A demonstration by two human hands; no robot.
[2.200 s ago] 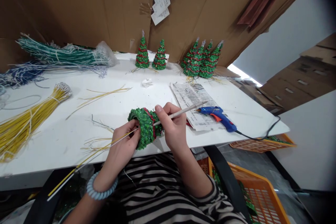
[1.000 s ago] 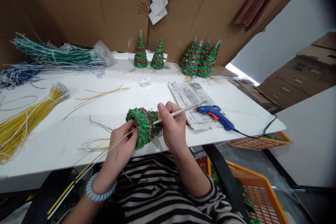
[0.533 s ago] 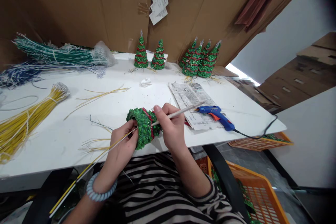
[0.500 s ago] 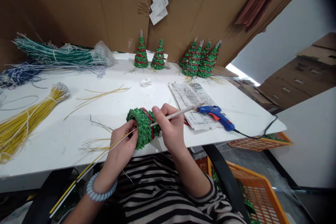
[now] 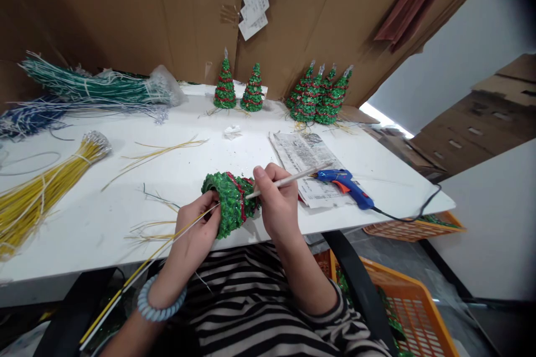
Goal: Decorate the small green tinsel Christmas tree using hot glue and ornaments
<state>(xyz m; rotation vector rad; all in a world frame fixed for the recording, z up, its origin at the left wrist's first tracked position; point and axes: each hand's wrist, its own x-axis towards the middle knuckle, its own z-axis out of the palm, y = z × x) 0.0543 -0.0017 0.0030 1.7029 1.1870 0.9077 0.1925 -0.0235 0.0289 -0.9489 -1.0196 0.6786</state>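
A small green Christmas tree ornament (image 5: 228, 209) with red garland lies on its side above the table's front edge, its hollow base towards the left. My left hand (image 5: 199, 226) grips the base rim, fingertips partly inside the opening. Yellow and white wires (image 5: 138, 276) run from the base across my left wrist. In my right hand (image 5: 278, 201) is a thin pale stick (image 5: 293, 177), pinched like a pen, its left end against or close to the tree's red garland. Its other end reaches over a blue glue gun (image 5: 345, 184).
Folded newspaper (image 5: 307, 150) lies under the glue gun, whose cord trails right. Several finished trees (image 5: 320, 95) stand at the back. Bundles of yellow wires (image 5: 50, 195) and green wires (image 5: 96, 86) lie left. Orange crates (image 5: 412, 312) stand below at the right, beside a chair armrest (image 5: 355, 279).
My right hand and the stick have shifted slightly right, away from the tree's base, showing more of the tree's narrow end. My left hand and the tree stay nearly still.
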